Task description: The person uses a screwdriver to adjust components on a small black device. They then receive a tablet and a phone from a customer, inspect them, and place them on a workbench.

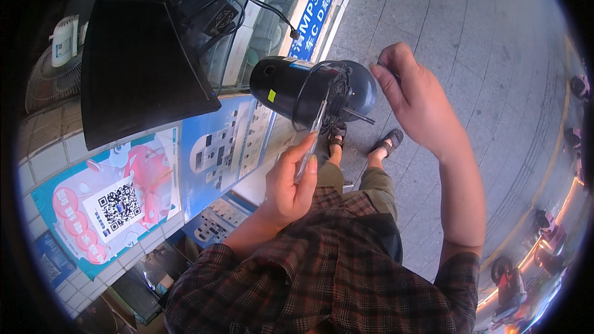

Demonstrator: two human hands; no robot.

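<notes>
A black, rounded device [284, 89] with a domed end lies on its side at the edge of the counter. It has a yellow-green sticker, an opened section with dark inner parts, and a thin metal shaft [359, 116] sticking out. My left hand [292, 179] is closed around a slim silver tool [318, 120] whose lower end looks clear. The tool's tip reaches the device's opened section; whether it touches is unclear. My right hand [405, 83] is raised just right of the domed end, apart from it. Its thumb and fingertips are pinched together, and anything between them is too small to see.
A dark flat panel [142, 68] stands on the counter at left, by a fan [52, 77] and a white bottle [64, 40]. A black cable [266, 7] hangs over the glass display case [260, 37]. Grey paving [445, 148] stretches right towards parked scooters [507, 278].
</notes>
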